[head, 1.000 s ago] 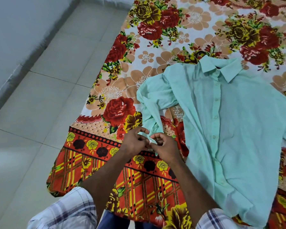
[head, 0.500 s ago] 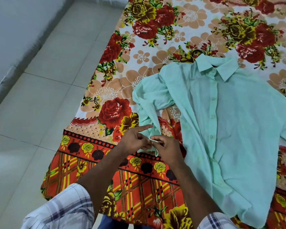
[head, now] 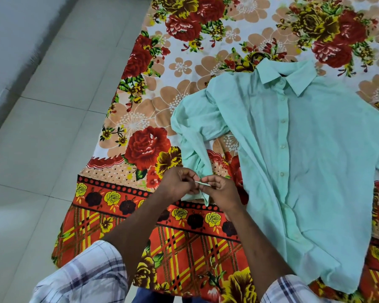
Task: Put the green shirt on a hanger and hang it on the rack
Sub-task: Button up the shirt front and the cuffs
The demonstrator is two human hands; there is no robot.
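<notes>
Pinching the sleeve cuff btwn them, left hand & right hand meet fingertip to fingertip near the floral sheet's near edge, w/ the green shirt spread front-up just right, collar far.

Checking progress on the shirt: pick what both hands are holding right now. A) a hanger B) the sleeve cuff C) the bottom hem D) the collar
B: the left hand and right hand both pinch the cuff at the sleeve end of the green shirt; the collar lies untouched, and no hanger shows.
</notes>
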